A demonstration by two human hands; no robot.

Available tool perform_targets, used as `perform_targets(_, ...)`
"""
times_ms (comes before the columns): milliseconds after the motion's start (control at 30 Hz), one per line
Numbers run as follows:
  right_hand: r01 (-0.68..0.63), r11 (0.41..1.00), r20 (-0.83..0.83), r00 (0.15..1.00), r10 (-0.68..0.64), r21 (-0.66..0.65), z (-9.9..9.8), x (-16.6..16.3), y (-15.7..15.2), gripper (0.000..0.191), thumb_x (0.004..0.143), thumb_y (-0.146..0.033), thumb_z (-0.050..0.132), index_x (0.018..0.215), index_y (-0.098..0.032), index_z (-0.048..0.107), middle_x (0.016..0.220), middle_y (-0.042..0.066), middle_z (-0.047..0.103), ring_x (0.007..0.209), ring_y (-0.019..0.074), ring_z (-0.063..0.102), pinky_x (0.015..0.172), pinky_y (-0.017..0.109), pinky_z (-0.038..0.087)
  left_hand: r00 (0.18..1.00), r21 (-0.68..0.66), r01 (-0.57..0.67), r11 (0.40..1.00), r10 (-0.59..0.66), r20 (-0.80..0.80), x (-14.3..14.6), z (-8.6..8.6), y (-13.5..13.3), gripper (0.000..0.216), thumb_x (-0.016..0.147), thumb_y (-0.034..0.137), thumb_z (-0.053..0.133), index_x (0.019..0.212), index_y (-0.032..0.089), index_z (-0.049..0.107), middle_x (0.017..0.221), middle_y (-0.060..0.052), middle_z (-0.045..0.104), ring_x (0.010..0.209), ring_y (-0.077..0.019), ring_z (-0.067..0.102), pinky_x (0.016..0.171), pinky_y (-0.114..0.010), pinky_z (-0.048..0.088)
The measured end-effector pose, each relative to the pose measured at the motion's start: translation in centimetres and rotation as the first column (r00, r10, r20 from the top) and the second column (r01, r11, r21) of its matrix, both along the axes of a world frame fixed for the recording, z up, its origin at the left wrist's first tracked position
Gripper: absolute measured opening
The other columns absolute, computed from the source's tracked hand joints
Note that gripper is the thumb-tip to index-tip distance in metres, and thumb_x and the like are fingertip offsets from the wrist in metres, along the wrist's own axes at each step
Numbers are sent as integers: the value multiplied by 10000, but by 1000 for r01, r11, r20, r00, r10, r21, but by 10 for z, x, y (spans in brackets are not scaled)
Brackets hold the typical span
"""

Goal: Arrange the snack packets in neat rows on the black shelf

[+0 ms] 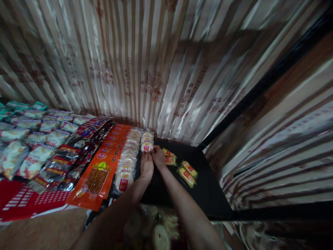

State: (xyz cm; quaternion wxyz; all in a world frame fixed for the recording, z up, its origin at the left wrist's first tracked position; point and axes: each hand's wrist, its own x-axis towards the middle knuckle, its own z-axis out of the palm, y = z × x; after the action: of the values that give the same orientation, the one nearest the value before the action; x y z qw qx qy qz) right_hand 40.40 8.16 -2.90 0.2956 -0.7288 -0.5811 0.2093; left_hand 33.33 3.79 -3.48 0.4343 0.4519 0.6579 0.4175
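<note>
A short row of packets of round white cakes point(147, 139) in clear wrappers lies at the back of the black shelf point(161, 194). At the front end of that row, my left hand point(146, 165) rests with its fingers stretched out against the nearest packet. My right hand point(158, 157) has curled fingers, closed on the right edge of the same packet. Its fingertips are partly hidden. Just left of my hands runs a longer row of similar white cake packets point(128, 163). Small yellow packets point(169, 158) with orange labels lie close to my right hand.
More yellow packets point(187, 173) lie further right. Leftward are orange snack bags point(104, 156), dark shiny bags point(78, 146), white bags point(36, 159) and a red basket point(23, 201). A striped curtain point(145, 62) hangs behind; a dark post point(260, 83) slants on the right.
</note>
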Motion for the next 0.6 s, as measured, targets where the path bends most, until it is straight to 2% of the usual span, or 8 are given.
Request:
perform_targets(167, -28, 1000, 166, 986, 30, -14, 2, 1, 2, 223, 827, -230, 491, 997, -180, 626, 953, 85, 655, 888, 190, 595, 748, 263, 422, 1000, 15, -12, 1000, 12, -9, 3, -9, 7, 403, 877, 205, 356, 1245, 144, 511, 1406, -104, 400, 1328, -194, 310, 1115, -323, 212)
perform_targets(333, -21, 1000, 261, 965, 19, 8, -5, 2, 4, 228, 842, -251, 471, 977, -200, 648, 899, 89, 636, 842, 198, 591, 707, 267, 417, 999, 17, -15, 1000, 16, -29, 5, -11, 13, 393, 866, 193, 375, 1218, 118, 532, 1397, -123, 411, 1329, -212, 308, 1124, -346, 192)
perform_targets(467, -22, 999, 221, 975, 11, 46, -12, 1, 5, 219, 819, -235, 499, 988, -218, 638, 879, 62, 626, 788, 173, 581, 687, 253, 419, 999, 17, -5, 1000, 6, -49, 4, -7, 12, 386, 866, 188, 371, 1209, 126, 537, 1398, -118, 412, 1324, -205, 320, 1118, -341, 208)
perform_targets(600, -20, 991, 100, 995, 6, 132, -12, 1, -7, 283, 806, -199, 492, 1062, -182, 611, 986, 90, 611, 899, 193, 561, 805, 285, 424, 996, 39, 31, 999, -27, -84, 2, 2, 4, 374, 862, 175, 382, 1186, 101, 554, 1389, -127, 424, 1336, -195, 295, 1133, -324, 153)
